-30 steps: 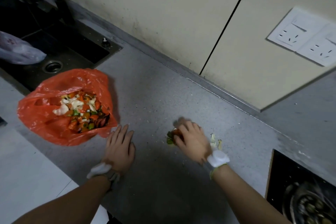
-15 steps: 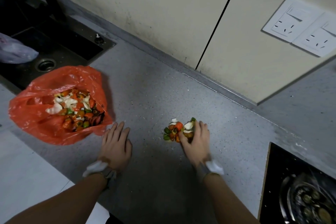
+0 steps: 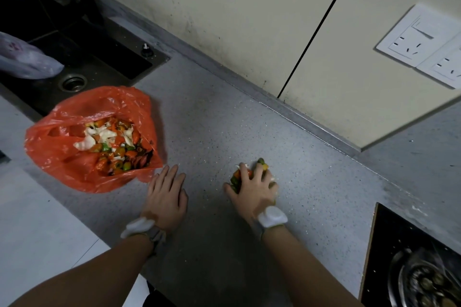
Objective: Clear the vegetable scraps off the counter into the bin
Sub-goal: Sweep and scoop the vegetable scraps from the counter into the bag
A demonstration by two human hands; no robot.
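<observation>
A red bag [image 3: 74, 172] is set on the counter [image 3: 224, 119] at its sink [image 3: 99, 75] end. The left hand [image 3: 166, 197] is laid flat, fingers straight, just beside the bag. The scraps [image 3: 237, 177], at mid-counter, are covered and gripped by the right hand [image 3: 252, 190], fingers curled.

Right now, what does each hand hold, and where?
The right hand grips a small heap of orange, green and white vegetable scraps from above. The left hand holds nothing.
</observation>
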